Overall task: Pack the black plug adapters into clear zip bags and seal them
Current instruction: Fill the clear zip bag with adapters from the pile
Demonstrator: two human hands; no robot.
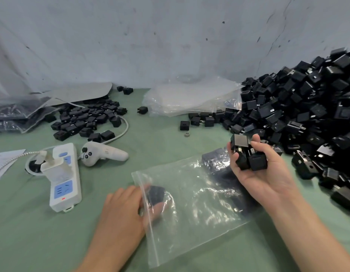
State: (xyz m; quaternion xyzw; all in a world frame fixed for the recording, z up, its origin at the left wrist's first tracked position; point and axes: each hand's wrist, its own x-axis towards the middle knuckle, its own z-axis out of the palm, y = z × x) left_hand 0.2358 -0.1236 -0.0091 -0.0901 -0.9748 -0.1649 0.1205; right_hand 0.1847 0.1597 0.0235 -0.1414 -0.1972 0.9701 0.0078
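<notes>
Head view: left hand (125,209) sits in the zip bag (191,209) mouth, fingers curled on a single adapter (155,195). Right hand (264,173), over the bag's far corner, grips a handful of adapters (248,158). Bag flat on worktop (32,242).

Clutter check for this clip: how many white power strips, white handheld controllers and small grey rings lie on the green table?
White power strip: 1
White handheld controller: 1
Small grey ring: 1
Total: 3
</notes>
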